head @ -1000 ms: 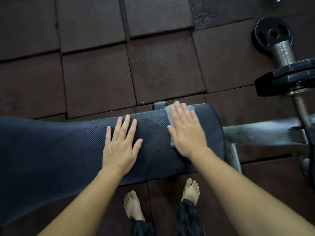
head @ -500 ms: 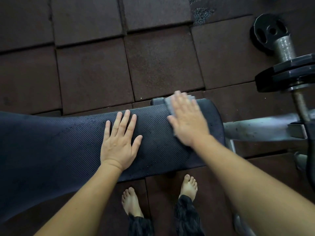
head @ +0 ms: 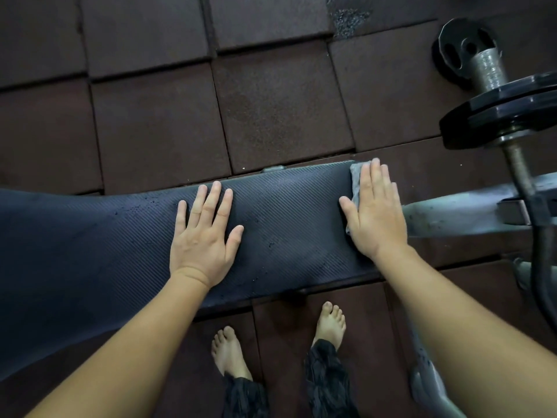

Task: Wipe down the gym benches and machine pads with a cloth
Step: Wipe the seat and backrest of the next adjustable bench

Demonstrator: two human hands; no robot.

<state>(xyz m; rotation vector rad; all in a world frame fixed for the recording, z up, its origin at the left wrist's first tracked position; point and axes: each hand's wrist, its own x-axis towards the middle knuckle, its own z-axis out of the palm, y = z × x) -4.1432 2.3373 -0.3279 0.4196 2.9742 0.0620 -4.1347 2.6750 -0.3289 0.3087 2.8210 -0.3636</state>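
A dark ribbed bench pad (head: 286,212) runs across the view from the left edge to the middle right. My left hand (head: 205,236) lies flat on it with fingers spread and nothing under it. My right hand (head: 373,206) presses flat on a small grey cloth (head: 356,182) at the pad's right end. Only the cloth's left edge and far corner show past my fingers; the hand hides the rest.
The grey metal bench frame (head: 452,211) sticks out to the right of the pad. A barbell with black weight plates (head: 500,113) stands at the right edge. Dark rubber floor tiles (head: 271,110) lie beyond the bench. My bare feet (head: 330,324) stand just below the pad.
My right hand has slid the cloth rightward along the pad to its far right end. The left hand has stayed flat on the pad.
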